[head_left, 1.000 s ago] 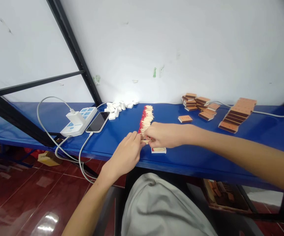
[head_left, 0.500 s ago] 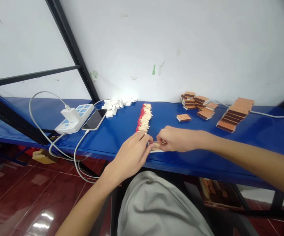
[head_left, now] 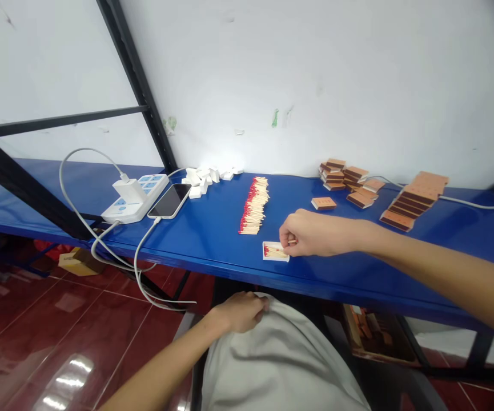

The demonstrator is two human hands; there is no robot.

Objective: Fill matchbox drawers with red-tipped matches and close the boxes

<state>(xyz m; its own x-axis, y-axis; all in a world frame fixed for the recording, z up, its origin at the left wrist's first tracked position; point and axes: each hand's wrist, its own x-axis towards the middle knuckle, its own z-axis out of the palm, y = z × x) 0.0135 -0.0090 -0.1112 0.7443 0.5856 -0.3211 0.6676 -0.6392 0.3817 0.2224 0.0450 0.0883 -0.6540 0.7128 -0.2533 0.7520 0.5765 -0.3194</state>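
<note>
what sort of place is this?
Likely a small workshop, though I can't be certain: a blue work surface beside black metal framing, with a long pile of loose matches and stacked matchboxes.

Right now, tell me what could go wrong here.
The white tray sits near the front edge of the blue table, so a bump from the right hand might tip its matches out. The loose match pile could scatter if brushed. The white cable hangs over the edge; a snag might drag the phone down.
</note>
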